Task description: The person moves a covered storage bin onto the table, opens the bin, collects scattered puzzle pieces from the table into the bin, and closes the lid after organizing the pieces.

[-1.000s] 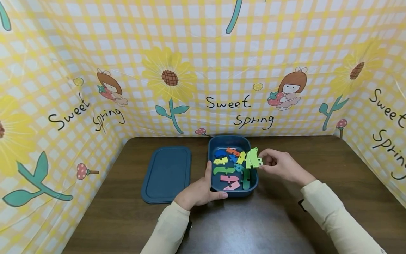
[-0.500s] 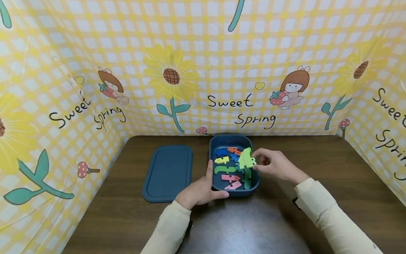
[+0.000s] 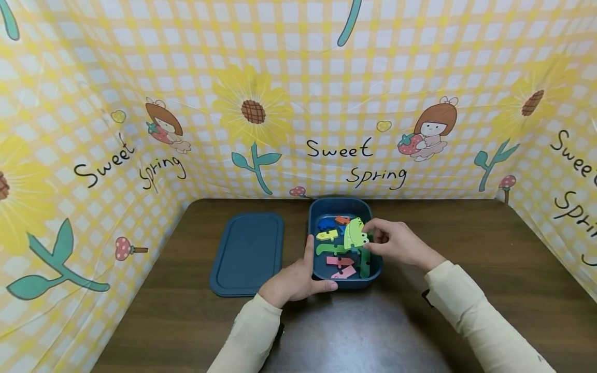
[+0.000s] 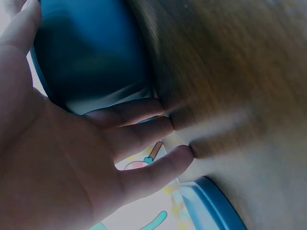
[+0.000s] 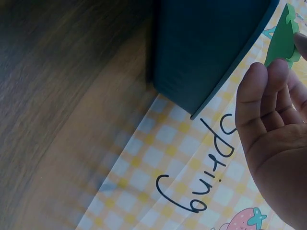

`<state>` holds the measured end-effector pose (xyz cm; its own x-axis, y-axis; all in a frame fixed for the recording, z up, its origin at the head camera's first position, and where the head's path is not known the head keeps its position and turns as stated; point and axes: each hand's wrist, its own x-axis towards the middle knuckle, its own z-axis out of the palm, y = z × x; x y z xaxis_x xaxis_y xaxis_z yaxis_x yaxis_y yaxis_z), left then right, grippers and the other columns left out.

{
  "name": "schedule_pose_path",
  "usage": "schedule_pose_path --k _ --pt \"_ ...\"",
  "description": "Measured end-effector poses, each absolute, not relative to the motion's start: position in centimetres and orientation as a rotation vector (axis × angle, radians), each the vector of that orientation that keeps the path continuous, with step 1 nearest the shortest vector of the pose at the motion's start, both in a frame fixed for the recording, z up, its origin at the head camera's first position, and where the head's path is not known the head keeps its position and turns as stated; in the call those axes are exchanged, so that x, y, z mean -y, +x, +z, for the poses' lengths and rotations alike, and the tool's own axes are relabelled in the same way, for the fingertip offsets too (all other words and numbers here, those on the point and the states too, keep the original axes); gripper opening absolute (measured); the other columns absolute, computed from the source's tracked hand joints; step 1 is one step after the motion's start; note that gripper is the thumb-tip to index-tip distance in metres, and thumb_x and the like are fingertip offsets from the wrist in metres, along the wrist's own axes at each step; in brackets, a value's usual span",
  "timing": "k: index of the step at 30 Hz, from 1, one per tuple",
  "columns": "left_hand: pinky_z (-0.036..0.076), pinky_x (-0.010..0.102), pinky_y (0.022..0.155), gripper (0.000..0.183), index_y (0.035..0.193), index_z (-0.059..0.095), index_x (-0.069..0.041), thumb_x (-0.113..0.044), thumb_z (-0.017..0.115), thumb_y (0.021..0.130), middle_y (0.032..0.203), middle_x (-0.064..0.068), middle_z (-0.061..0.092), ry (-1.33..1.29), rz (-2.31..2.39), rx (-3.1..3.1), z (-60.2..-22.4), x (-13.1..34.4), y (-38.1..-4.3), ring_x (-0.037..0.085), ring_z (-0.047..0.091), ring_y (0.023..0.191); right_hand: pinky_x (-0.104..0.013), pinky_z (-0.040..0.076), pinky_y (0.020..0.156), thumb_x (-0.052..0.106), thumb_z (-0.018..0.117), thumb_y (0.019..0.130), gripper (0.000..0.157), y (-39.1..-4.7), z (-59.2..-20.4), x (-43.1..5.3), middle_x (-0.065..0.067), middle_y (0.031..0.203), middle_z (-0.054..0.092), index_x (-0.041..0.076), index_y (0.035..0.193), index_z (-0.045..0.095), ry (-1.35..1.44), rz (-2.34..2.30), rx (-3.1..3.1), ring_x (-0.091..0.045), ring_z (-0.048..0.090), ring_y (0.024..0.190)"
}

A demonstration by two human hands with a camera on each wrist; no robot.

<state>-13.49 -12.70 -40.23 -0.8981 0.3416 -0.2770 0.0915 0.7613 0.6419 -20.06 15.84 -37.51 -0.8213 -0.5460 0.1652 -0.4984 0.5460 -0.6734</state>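
Observation:
Between the thumb and fingers of my right hand [image 3: 396, 242] is a light green frog-shaped puzzle piece [image 3: 353, 234], held above the dark blue box [image 3: 358, 284]. The right wrist view shows the edge of this green piece [image 5: 281, 44] at the fingertips. My left hand [image 3: 295, 280] rests on the near left corner of the box, index finger along the left side and thumb along the front. Its other fingers [image 4: 139, 136] are extended in the left wrist view. Inside lie pink [image 3: 339, 261], green [image 3: 330, 249], yellow [image 3: 327, 235], blue and orange pieces, some hidden beneath the frog.
A dark blue lid [image 3: 249, 254] lies flat on the brown wooden table [image 3: 373, 331], left of the box. A yellow checked cloth [image 3: 289, 103] hangs behind and along both sides. The box stands against the table's back edge.
My right hand has carried the frog piece leftward from the box's right rim to over its middle. The left hand has kept its place on the box corner.

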Motion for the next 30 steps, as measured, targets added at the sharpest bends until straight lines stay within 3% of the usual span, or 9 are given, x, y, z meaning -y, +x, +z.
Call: schedule_pose_path --k 30 --pt "0.05 0.046 0.095 0.123 0.16 -0.018 -0.014 -0.065 0.068 0.087 0.148 0.027 0.045 0.337 0.888 -2.587 -40.1 12.7 -13.6 0.033 0.063 0.114 -0.029 0.047 0.058 0.022 0.078 0.091 0.027 -20.1 -37.9 -13.3 0.003 0.077 0.058 0.015 0.115 0.066 -0.978 -1.165 -2.643 -0.016 0.054 0.067"
